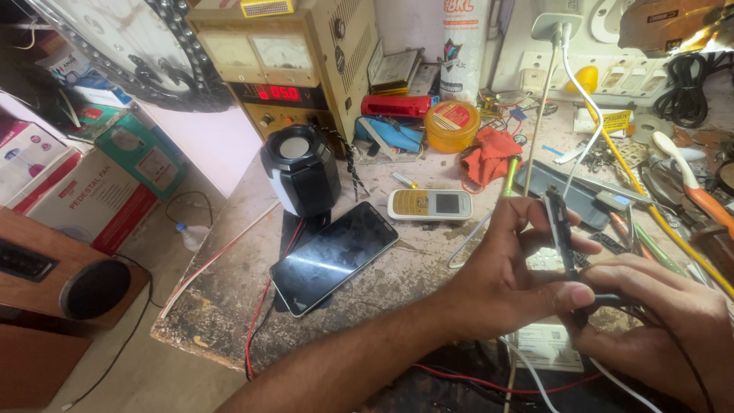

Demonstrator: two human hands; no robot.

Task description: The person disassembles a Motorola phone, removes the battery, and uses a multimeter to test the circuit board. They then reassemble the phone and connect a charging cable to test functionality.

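**Thin black part held edge-on between two hands over a crowded repair table**

The left hand [508, 271] is closed in a pinch, thumb and fingers gripping a narrow black phone part [560, 237] by its long edges, so it stands nearly upright above the table [229, 306]. The right hand [661, 321] is curled shut around the lower end of the same part, where a thin dark lead runs off toward the wrist; what exactly sits in that fist I cannot tell. The part looks light, stiff and thin, probably brittle if bent, and smooth enough to slip. Gripping it by the edges, near the middle, seems the safest hold, keeping fingertips off any flat face.

Just beside the left hand a yellow-green stick tool [511, 176] rises toward a crumpled red cloth [489, 157]. A white-and-gold keypad phone [429, 204] lies flat near it, and a black smartphone [334, 256] rests face up further left, over red wires. Behind that stands a small black-and-white speaker [300, 170], in front of a beige bench power supply [283, 69] with red lit digits.

A round orange tub [452, 126] with a red-and-white label sits at the back, next to a tall white spray can [462, 46]. On the floor at left lie a white-and-red carton [92, 203] and a green box [141, 153].
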